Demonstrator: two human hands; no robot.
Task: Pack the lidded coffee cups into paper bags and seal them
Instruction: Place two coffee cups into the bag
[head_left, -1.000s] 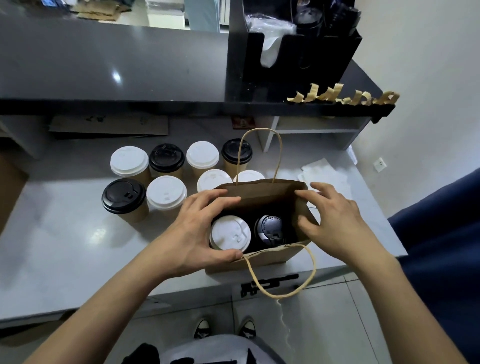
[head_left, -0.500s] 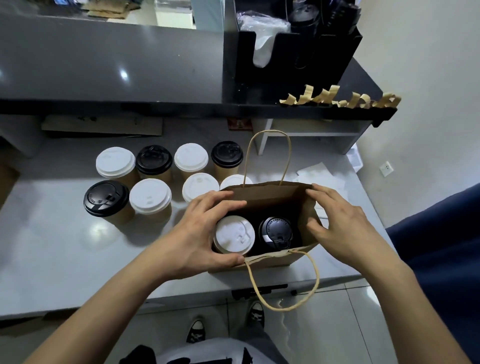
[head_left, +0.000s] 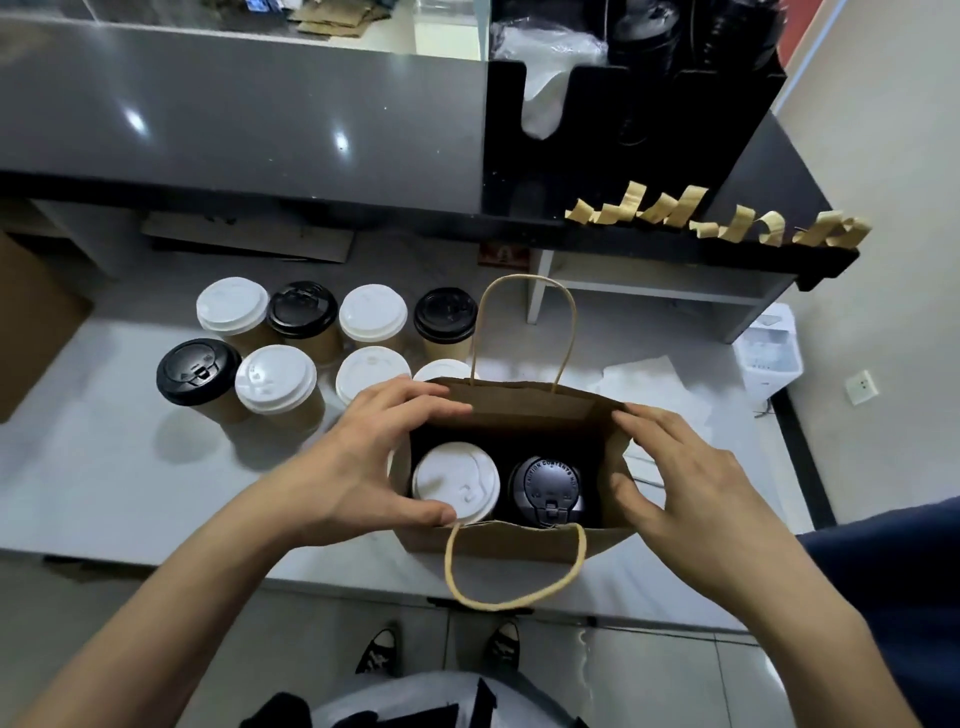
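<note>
Head view looks down on a brown paper bag (head_left: 514, 540) standing open near the front edge of the pale tabletop (head_left: 104, 467), with a white-lidded cup (head_left: 454, 483) and a black-lidded cup (head_left: 550, 491) side by side inside it. Left hand (head_left: 358, 467) grips the bag's left rim, its fingers (head_left: 415, 402) curled over the far corner and the thumb lying at the near edge against the white lid. Right hand (head_left: 685, 483) holds the right rim, fingers curled over the top fold and thumb pressed on the side wall. One twisted paper handle (head_left: 524, 322) stands up behind the bag; the other (head_left: 514, 571) hangs over the tabletop edge. Eight more lidded cups (head_left: 280, 384), white and black, stand in two rows just left of the bag. Strips of brown tape (head_left: 717, 218) hang along the dark upper shelf (head_left: 234, 114)
</note>
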